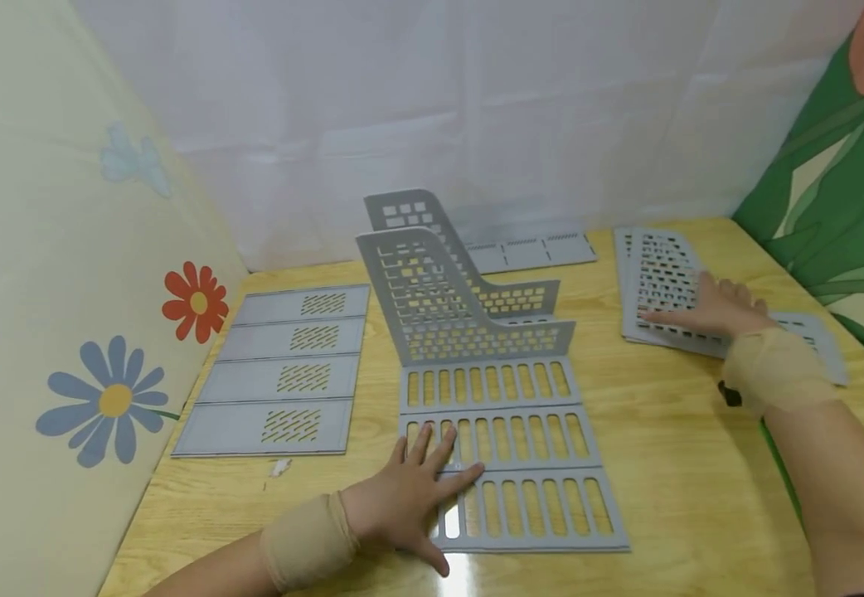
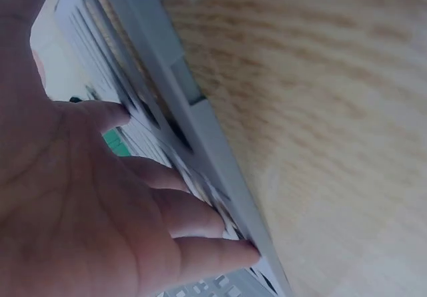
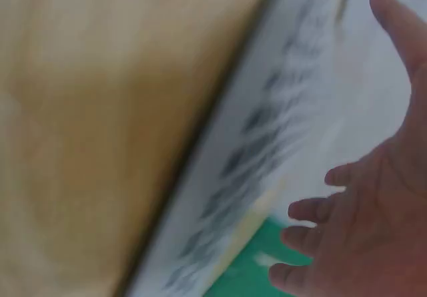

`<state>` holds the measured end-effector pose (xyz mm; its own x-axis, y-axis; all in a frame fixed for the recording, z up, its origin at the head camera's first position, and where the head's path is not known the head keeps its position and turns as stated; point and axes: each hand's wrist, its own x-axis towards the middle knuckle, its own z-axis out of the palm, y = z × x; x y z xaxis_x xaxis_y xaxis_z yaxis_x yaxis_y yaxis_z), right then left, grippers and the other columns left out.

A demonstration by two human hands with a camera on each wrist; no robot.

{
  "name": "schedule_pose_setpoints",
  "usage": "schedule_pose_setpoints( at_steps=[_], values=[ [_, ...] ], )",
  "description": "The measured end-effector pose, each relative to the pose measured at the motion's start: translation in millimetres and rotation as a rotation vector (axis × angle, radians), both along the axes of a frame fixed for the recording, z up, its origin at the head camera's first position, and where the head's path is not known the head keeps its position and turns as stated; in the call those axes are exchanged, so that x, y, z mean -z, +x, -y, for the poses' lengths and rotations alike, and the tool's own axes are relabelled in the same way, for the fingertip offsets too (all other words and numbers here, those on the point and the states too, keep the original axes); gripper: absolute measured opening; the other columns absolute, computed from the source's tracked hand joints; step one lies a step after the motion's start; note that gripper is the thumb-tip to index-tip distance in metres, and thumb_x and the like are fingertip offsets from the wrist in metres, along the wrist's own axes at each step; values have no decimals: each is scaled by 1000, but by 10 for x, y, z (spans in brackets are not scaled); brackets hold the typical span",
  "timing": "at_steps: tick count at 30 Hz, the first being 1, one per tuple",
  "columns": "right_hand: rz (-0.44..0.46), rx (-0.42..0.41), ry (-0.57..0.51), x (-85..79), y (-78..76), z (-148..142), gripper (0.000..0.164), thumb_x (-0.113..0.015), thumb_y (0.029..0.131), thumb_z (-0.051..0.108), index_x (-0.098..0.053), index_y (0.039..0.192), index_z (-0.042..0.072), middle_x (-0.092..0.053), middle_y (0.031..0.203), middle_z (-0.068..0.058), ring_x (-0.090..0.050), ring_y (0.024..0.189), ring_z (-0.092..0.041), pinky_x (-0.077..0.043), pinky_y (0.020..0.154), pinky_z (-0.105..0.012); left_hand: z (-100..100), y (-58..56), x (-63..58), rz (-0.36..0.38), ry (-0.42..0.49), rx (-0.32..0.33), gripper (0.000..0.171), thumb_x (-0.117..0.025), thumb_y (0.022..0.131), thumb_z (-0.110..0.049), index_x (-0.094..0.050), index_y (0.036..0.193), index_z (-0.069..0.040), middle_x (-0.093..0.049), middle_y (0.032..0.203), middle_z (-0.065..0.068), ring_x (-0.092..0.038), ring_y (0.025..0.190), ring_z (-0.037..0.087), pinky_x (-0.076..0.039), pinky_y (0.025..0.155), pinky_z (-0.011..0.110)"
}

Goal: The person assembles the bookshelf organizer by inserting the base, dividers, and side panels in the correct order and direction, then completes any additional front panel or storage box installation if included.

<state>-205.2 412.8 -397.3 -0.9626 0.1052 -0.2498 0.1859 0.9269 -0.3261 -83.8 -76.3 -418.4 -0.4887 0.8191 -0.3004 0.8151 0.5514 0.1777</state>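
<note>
My left hand (image 1: 410, 493) lies spread over the near left part of a flat grey slotted panel (image 1: 536, 471), and its fingertips touch the slotted surface in the left wrist view. From that panel's far end rise two grey perforated side pieces with stepped tops, the nearer one (image 1: 385, 286) in front of the farther one (image 1: 547, 294). At the right, my right hand (image 1: 719, 307) is over a pile of perforated grey panels (image 1: 631, 286), thumb stretched out to the left. In the right wrist view its fingers are extended with nothing gripped, above a blurred panel (image 3: 193, 223).
A grey sheet of four folded-line sections (image 1: 241, 381) lies left. Behind the upright pieces is another flat grey panel (image 1: 532, 255). One more panel (image 1: 829, 356) shows past the right wrist, near a small dark object (image 1: 730, 394). A white scrap (image 1: 280, 468) lies on the wooden table (image 1: 663, 464).
</note>
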Motion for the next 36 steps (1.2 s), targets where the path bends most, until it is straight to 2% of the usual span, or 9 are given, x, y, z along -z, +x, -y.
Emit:
schedule_pose_setpoints(
  at_steps=[5, 16, 23, 26, 29, 31, 33, 35, 36],
  values=[
    [73, -6, 19, 126, 99, -181, 136, -56, 72, 77, 22, 139, -11, 5, 135, -53, 3, 122, -67, 6, 87, -80, -13, -37, -15, 46, -2, -18, 117, -72, 63, -67, -9, 153, -29, 3, 155, 24, 0, 136, 53, -21, 100, 69],
    [28, -20, -17, 142, 116, -283, 137, -71, 70, 64, 18, 140, -13, -2, 127, -56, -7, 114, -69, -1, 88, -78, 22, -128, -3, 79, 17, -31, 116, -76, 62, -62, -13, 153, -29, 2, 155, 24, 3, 136, 52, -17, 101, 69],
    [-162, -19, 76, 148, 90, -297, 150, -79, 54, 68, 21, 146, 4, -18, 109, -51, -19, 100, -65, 0, 82, -79, 46, -185, -4, 92, 23, -44, 112, -75, 64, -61, -14, 153, -30, 3, 155, 22, 4, 137, 49, -14, 104, 67],
    [-251, 12, 90, 136, 87, -295, 155, -80, 51, 68, 24, 145, 4, -23, 106, -49, -26, 92, -61, -14, 83, -75, 52, -193, 1, 105, 28, -47, 112, -76, 65, -60, -14, 153, -30, 4, 156, 22, 5, 138, 49, -13, 105, 67],
    [-316, 64, 50, 89, 151, -280, 157, -83, 52, 63, 29, 141, 0, -20, 119, -53, -29, 95, -63, -24, 79, -70, 51, -192, 5, 103, 35, -47, 113, -76, 64, -61, -14, 153, -30, 3, 156, 22, 5, 137, 49, -13, 104, 67],
    [-357, 101, 50, 47, 221, -256, 156, -83, 53, 63, 28, 140, -5, -26, 117, -53, -36, 91, -62, -31, 72, -66, 50, -189, 7, 103, 38, -46, 113, -76, 64, -61, -14, 153, -30, 3, 156, 22, 4, 137, 49, -13, 104, 68],
    [-385, 125, 41, -13, 311, -210, 152, -82, 58, 60, 28, 139, -6, -27, 119, -54, -37, 95, -64, -30, 73, -70, 53, -190, 8, 104, 44, -44, 113, -76, 64, -60, -15, 153, -30, 3, 156, 22, 4, 137, 49, -13, 104, 68],
    [-425, 156, 52, -66, 398, -144, 145, -78, 63, 62, 22, 141, -9, -37, 105, -48, -43, 83, -58, -31, 67, -65, 58, -192, 11, 97, 45, -42, 113, -76, 64, -61, -15, 153, -30, 2, 156, 22, 4, 137, 50, -14, 104, 68],
    [-442, 163, 32, -94, 444, -107, 139, -76, 68, 59, 20, 143, -8, -38, 106, -48, -43, 86, -60, -29, 70, -67, 61, -194, 12, 91, 43, -40, 113, -76, 64, -61, -15, 153, -30, 2, 156, 22, 3, 137, 50, -14, 103, 68]
  ],
)
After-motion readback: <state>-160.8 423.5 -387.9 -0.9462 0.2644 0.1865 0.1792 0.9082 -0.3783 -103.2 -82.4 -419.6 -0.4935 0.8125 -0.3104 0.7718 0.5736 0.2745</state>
